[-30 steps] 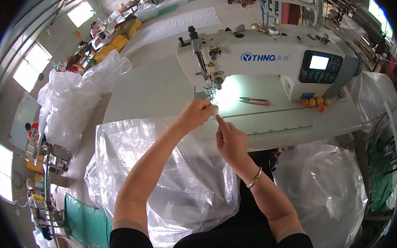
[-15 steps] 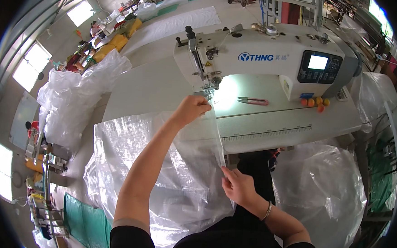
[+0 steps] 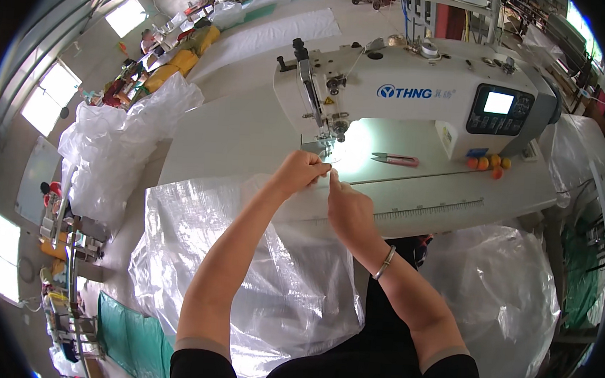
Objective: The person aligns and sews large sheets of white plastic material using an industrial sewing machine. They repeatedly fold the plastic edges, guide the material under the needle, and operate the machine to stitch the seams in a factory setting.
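Note:
A large clear plastic sheet [image 3: 288, 306] hangs over the front edge of the sewing table and down across my lap. My left hand [image 3: 302, 173] pinches its upper edge just in front of the needle area of a white sewing machine [image 3: 392, 80]. Close beside it, my right hand [image 3: 350, 209] is closed with thumb and forefinger at the same edge, fingertips nearly meeting the left ones. The machine's lamp lights the spot behind my fingers. A silver bracelet [image 3: 384, 262] circles my right wrist.
Pink-handled thread snips [image 3: 396, 160] lie on the sewing table [image 3: 216, 135] right of the needle. Several small orange and yellow balls [image 3: 484, 163] sit by the control panel [image 3: 499, 109]. Crumpled clear plastic [image 3: 103, 156] is piled at the left, and more plastic [image 3: 490, 297] bulges at the right.
My right hand has moved up from lower on the sheet's edge to beside my left hand near the needle. My left hand still pinches the edge. The view has shifted slightly.

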### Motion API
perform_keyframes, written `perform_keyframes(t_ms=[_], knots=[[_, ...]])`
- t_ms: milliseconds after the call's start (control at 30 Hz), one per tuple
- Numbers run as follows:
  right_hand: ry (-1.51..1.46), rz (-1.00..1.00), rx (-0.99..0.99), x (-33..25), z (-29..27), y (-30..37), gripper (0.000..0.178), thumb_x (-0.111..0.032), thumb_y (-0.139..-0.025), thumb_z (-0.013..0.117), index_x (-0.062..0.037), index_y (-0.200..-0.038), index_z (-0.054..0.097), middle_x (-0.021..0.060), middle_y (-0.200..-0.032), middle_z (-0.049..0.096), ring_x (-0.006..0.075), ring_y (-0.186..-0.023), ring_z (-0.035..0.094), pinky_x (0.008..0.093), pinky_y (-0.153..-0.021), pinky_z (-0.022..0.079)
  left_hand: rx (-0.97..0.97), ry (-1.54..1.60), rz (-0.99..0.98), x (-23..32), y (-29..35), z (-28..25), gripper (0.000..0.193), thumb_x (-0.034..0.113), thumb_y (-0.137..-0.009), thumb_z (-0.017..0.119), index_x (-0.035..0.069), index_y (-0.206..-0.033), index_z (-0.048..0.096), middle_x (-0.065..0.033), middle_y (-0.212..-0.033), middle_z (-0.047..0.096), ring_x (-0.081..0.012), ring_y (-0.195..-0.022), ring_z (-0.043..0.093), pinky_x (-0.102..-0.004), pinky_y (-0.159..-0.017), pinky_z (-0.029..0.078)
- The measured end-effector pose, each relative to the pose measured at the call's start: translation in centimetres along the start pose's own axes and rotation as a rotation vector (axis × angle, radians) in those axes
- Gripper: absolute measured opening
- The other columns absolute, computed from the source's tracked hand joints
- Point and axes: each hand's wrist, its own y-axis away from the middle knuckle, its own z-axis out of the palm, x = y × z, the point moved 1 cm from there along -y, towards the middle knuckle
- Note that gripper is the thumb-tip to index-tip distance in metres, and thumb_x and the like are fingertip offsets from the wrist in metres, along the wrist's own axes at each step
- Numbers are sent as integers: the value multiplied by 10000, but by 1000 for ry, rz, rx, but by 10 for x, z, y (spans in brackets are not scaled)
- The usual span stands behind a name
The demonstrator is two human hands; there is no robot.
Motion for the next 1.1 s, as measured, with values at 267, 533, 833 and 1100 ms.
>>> perform_keyframes(t_ms=[267,533,833,1100], knots=[[184,-33,-97,1,3,-3,447,-63,-808,541,44,-1243,535,111,-728,613,248,-593,630,366,-516,494,17,-145,225,-6,-11,7,248,222,-882,616,-8,-794,642,-4,-610,544,-129,-586,501,-293,-564,395],[71,-43,-261,-15,-31,63,456,-126,-797,572,78,-1204,546,148,-692,629,298,-577,627,418,-539,489,497,-562,502,-13,-11,30,218,240,-806,659,28,-777,621,-95,-909,644,-289,-963,577,-398,-746,466],[-78,-6,-206,6,-41,41,257,-134,-843,571,-50,-1079,627,147,-698,622,332,-607,619,424,-560,495,386,-549,257,2,32,69,246,193,-832,607,-6,-975,634,-149,-1117,599,-333,-1106,509,-427,-942,418],[69,-296,-60,53,-9,-51,113,-72,-809,571,-93,-906,624,119,-828,607,273,-738,656,382,-652,527,326,-640,319,-14,51,66,506,287,-919,542,24,-1343,456,-108,-1451,390,-284,-1387,289,-459,-1119,234]])
